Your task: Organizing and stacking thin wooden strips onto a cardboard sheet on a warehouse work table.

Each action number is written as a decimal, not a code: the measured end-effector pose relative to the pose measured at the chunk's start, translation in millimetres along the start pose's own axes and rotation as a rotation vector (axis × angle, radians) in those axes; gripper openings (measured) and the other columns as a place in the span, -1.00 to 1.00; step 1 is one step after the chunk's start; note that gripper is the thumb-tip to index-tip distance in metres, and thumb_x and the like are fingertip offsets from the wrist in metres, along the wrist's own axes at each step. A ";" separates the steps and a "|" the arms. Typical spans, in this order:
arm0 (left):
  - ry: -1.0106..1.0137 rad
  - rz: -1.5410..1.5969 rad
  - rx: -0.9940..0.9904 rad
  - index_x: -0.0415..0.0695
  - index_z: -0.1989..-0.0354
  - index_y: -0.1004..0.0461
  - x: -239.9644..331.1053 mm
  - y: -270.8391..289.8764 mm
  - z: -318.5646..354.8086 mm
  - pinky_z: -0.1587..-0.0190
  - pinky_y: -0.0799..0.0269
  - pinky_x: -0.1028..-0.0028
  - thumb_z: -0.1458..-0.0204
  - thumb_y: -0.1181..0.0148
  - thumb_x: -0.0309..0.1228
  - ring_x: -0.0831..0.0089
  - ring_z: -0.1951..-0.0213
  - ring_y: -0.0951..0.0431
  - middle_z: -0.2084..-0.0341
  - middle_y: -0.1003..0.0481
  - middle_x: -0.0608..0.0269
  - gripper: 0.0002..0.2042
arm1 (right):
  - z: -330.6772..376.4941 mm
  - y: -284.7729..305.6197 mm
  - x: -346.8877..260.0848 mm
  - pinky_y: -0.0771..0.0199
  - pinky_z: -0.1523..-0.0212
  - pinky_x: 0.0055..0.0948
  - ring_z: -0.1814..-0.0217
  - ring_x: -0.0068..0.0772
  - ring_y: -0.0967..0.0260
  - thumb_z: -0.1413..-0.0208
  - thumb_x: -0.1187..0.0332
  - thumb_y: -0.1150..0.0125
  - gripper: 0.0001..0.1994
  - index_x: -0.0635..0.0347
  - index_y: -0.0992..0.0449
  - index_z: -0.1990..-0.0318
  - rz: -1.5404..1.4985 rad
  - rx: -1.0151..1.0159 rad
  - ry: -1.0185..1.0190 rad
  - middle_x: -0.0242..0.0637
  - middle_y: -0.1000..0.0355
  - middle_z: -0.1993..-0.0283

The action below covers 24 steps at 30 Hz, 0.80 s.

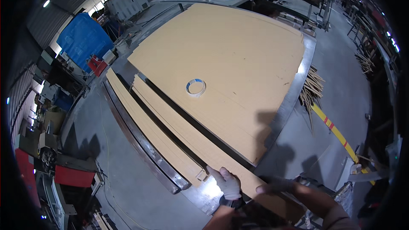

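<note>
My left hand, in a pale glove with bare fingertips, is at the near end of a long tan board strip. Its thumb and a finger are apart and stretched out along the strip's left edge. My right hand, darkened by shadow, lies over the same strip farther right with its fingers reaching left. Left of it runs a second stack of tan strips, with a small pale rectangular piece at its near end. On the large tan sheet rests a white and blue tape roll.
Dark metal rails run along the left of the strips. A metal table edge borders the sheet at right. Beyond it are a pile of thin wooden sticks and a yellow and red bar. A blue cover stands at far left.
</note>
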<state>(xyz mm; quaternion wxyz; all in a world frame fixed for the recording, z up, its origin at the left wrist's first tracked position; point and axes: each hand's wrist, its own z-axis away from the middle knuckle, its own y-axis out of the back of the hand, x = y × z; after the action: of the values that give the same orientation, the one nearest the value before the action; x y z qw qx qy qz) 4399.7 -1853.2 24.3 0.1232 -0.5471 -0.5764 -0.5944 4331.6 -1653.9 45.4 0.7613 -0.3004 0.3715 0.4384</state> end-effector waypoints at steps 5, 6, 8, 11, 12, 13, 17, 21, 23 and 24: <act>0.448 0.411 -0.173 -0.38 -0.36 0.16 24.8 -2.1 11.8 0.31 -0.36 0.46 -0.25 0.10 -0.05 0.45 0.43 -0.35 0.42 -0.38 0.16 -0.27 | -3.0 14.5 20.4 -0.38 0.03 -0.35 0.07 -0.46 -0.39 -0.15 0.18 -0.19 -0.45 0.30 -0.27 -0.21 -0.093 -0.070 -0.127 -0.27 -0.47 0.05; 0.284 0.271 -0.079 -0.34 -0.37 0.21 22.1 -10.3 11.8 0.33 -0.29 0.56 -0.27 0.09 -0.15 0.53 0.43 -0.29 0.47 -0.31 0.28 -0.31 | -5.8 13.9 27.8 -0.38 0.03 -0.35 0.07 -0.46 -0.39 -0.15 0.18 -0.19 -0.45 0.30 -0.27 -0.21 -0.097 -0.076 -0.130 -0.27 -0.47 0.05; 0.337 0.387 -0.103 -0.33 -0.38 0.23 37.0 -1.5 11.8 0.32 -0.29 0.56 -0.27 0.08 -0.18 0.53 0.41 -0.29 0.45 -0.32 0.29 -0.31 | -12.6 15.1 33.5 -0.32 -0.06 -0.32 -0.04 -0.42 -0.32 -0.15 0.22 -0.19 -0.42 0.29 -0.19 -0.26 0.172 0.006 0.208 -0.22 -0.41 -0.04; 0.291 0.660 -0.079 -0.28 -0.39 0.27 19.7 -12.2 20.6 0.26 -0.31 0.55 -0.24 0.03 -0.17 0.52 0.35 -0.31 0.32 -0.35 0.25 -0.27 | -2.1 11.7 27.6 -0.28 -0.12 -0.33 -0.12 -0.38 -0.24 -0.14 0.22 -0.18 -0.38 0.26 -0.12 -0.30 0.079 0.009 0.191 -0.17 -0.29 -0.14; 0.261 0.454 -0.128 -0.25 -0.40 0.26 26.6 -11.5 21.3 0.23 -0.31 0.56 -0.23 0.01 -0.15 0.53 0.32 -0.32 0.26 -0.36 0.24 -0.26 | 5.0 10.6 14.4 -0.28 -0.12 -0.33 -0.12 -0.38 -0.24 -0.14 0.22 -0.18 -0.38 0.26 -0.12 -0.30 0.072 0.005 0.178 -0.17 -0.29 -0.14; 0.229 0.249 -0.178 -0.22 -0.40 0.25 30.3 -9.3 23.6 0.20 -0.32 0.56 -0.22 -0.01 -0.12 0.53 0.29 -0.34 0.20 -0.37 0.23 -0.25 | 7.8 12.8 -7.1 -0.25 -0.15 -0.34 -0.17 -0.36 -0.20 -0.14 0.21 -0.17 -0.35 0.24 -0.09 -0.32 -0.050 -0.076 -0.043 -0.16 -0.25 -0.18; 0.614 0.777 -0.330 -0.11 -0.42 0.29 60.7 7.9 -10.5 0.05 -0.35 0.45 -0.13 -0.19 -0.13 0.46 0.06 -0.35 -0.03 -0.31 0.22 -0.14 | 28.9 29.0 -4.2 -0.34 -0.06 -0.42 -0.12 -0.44 -0.24 -0.09 -0.16 -0.15 -0.16 0.24 -0.05 -0.35 -0.112 -0.109 -0.011 -0.26 -0.29 -0.15; 0.334 0.627 -0.170 -0.20 -0.39 0.28 44.1 -8.6 -6.1 0.27 -0.45 0.45 -0.04 -0.30 -0.15 0.44 0.29 -0.45 0.10 -0.42 0.10 -0.06 | 86.8 40.7 11.3 -0.28 -0.19 -0.38 -0.22 -0.38 -0.25 0.02 0.01 -0.35 -0.14 0.29 -0.09 -0.33 -0.054 -0.273 -0.239 -0.18 -0.28 -0.23; 0.474 0.713 -0.244 -0.06 -0.41 0.29 49.1 -4.5 -10.7 -0.11 -0.27 0.39 -0.09 -0.24 -0.33 0.37 -0.07 -0.28 -0.12 -0.24 0.15 -0.14 | 75.2 37.8 0.0 -0.29 -0.17 -0.39 -0.21 -0.38 -0.25 0.03 0.05 -0.36 -0.18 0.30 -0.14 -0.31 0.017 -0.233 -0.226 -0.17 -0.31 -0.20; 0.463 0.725 -0.247 -0.06 -0.41 0.29 42.7 -6.3 -15.1 -0.11 -0.27 0.39 -0.09 -0.24 -0.33 0.37 -0.07 -0.28 -0.12 -0.24 0.15 -0.14 | 72.7 30.7 -9.3 -0.31 -0.15 -0.39 -0.20 -0.37 -0.26 0.03 0.09 -0.38 -0.22 0.31 -0.19 -0.28 0.077 -0.174 -0.224 -0.17 -0.34 -0.16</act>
<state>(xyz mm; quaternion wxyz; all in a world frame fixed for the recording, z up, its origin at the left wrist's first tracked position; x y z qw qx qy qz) 4371.3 -1842.9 58.6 0.3830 -0.5767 -0.2294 -0.6842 4323.1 -1587.8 88.6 0.7517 -0.3001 0.2560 0.5285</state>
